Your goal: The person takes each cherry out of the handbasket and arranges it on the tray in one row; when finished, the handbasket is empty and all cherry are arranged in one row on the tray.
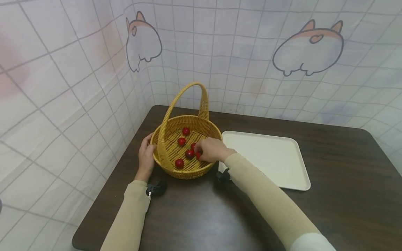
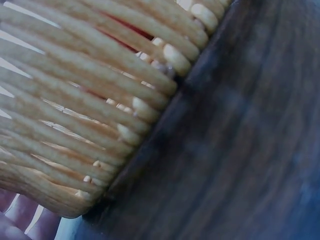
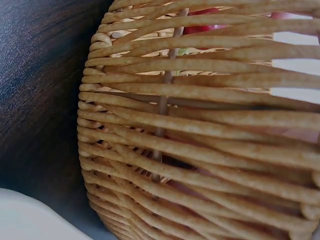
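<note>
Small round glossy red fruits (image 1: 179, 163), six visible, lie on the floor of a round yellow woven wicker basket (image 1: 188, 174) with a tall arched handle. Right hand (image 1: 213, 150) reaches in over the basket's right side, fingers narrow, pinching one fruit at the fingertips. Left hand (image 1: 146, 157) holds the basket's left side, fingers curved along the outer wall. Right wrist view: red shows through the weave. Flat white rectangular tray with rounded corners (image 1: 267, 157) just right of basket. Both on dark brown wood-grain table (image 1: 188, 216).
</note>
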